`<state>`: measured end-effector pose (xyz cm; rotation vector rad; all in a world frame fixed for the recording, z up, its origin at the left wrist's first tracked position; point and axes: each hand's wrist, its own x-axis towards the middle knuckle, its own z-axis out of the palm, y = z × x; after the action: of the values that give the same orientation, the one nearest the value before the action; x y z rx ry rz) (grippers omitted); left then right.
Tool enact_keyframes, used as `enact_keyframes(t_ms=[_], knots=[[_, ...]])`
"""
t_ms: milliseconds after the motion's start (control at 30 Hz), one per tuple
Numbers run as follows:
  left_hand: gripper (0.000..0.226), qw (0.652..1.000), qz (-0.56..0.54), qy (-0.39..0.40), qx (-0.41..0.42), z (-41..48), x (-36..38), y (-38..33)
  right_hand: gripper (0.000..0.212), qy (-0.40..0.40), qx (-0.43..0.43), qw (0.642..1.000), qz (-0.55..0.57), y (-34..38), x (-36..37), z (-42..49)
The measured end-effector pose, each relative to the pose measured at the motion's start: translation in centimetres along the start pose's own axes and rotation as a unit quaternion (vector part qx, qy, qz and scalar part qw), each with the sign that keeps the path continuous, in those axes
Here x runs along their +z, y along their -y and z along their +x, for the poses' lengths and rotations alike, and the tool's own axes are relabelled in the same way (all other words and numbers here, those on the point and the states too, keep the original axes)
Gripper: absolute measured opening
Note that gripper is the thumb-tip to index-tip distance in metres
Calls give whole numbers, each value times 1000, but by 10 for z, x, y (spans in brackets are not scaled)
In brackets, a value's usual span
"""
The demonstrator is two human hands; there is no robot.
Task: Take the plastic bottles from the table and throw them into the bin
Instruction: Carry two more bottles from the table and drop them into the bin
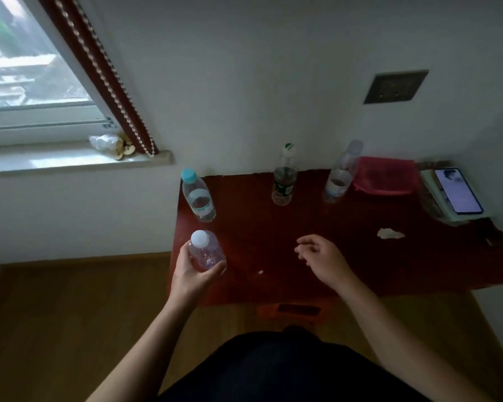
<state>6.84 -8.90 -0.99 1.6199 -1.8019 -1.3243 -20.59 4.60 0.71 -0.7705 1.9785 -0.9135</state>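
Clear white-capped bottle [206, 254] gripped by left hand [192, 273]; right hand [322, 257] loosely open, empty.

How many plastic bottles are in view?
4. A white-capped bottle held in the left hand; a blue-capped bottle on the table at left; a green-labelled bottle at the back; a clear bottle beside the red cloth.

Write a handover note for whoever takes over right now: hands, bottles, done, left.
Left hand grips a clear plastic bottle with a white cap at the dark red table's front left edge.
Right hand open above the table, holding nothing.
Three more stand on it: blue-capped bottle left, green-capped bottle back middle, pale-capped bottle back right.
Bin not in view.
Left: bin all four.
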Motion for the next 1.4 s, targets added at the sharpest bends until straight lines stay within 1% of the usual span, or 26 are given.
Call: enact_keyframes(t_ms=[133, 200, 300, 433, 533, 600, 700, 800, 900, 1000, 1067, 1167, 1300, 1400], knots=[[66, 998, -13, -60, -3, 6, 14, -12, 23, 13, -19, 1000, -18, 11, -11, 20], [58, 997, -19, -79, 0, 5, 20, -20, 26, 15, -28, 999, -36, 14, -18, 28], [56, 995, -25, -95, 3, 4, 26, -30, 39, 7, -39, 998, -47, 19, -27, 49], [54, 992, -42, -120, -7, 1, 27, -39, 59, -27, -44, 997, -49, 32, -30, 92], [52, 988, -71, -134, -13, -2, 24, -41, 79, -52, -48, 996, -51, 46, -28, 126], [52, 985, -97, -140, -18, -4, 19, -40, 85, -54, -57, 995, -65, 54, -23, 146], [50, 983, -112, -145, -25, -11, 9, -39, 79, -70, -77, 992, -66, 64, -12, 167], [47, 980, -123, -152, -33, -16, -4, -34, 68, -96, -71, 991, -62, 73, 0, 178], [44, 976, -133, -167, -42, -20, -17, -26, 56, -97, -85, 988, -85, 82, 11, 178], [44, 972, -137, -183, -53, -27, -29, -16, 51, -46, -143, 983, -107, 99, 28, 161], [44, 968, -147, -191, -65, -33, -37, -6, 48, 12, -187, 978, -91, 112, 44, 142], [47, 960, -152, -219, -83, -48, -49, 8, 43, 100, -221, 968, -69, 127, 67, 111], [48, 943, -141, -276, -120, -83, -56, 30, 35, 207, -243, 945, -72, 126, 96, 69], [46, 918, -145, -333, -163, -121, -49, 43, 37, 299, -261, 912, -104, 114, 110, 40]])
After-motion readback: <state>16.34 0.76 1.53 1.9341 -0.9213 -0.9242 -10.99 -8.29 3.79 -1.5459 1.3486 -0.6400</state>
